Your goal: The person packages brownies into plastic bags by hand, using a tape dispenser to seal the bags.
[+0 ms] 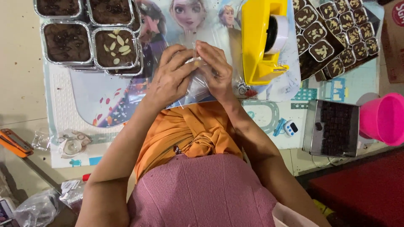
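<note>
Both hands at centre: left hand [170,80] and right hand [216,69] pinch the top of a clear plastic bag [198,90], fingers closed on it (contents unclear). Bag hangs over the picture mat [105,101], beside the yellow tape dispenser [261,42]. Judging by this, sealing isn't done; foil brownie cups [90,35] sit unbagged.

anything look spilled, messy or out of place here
Nothing looks spilled or damaged. Both hands, left hand and right hand, pinch a clear plastic bag. The foil brownie trays sit upright, the yellow tape dispenser beside them.
</note>
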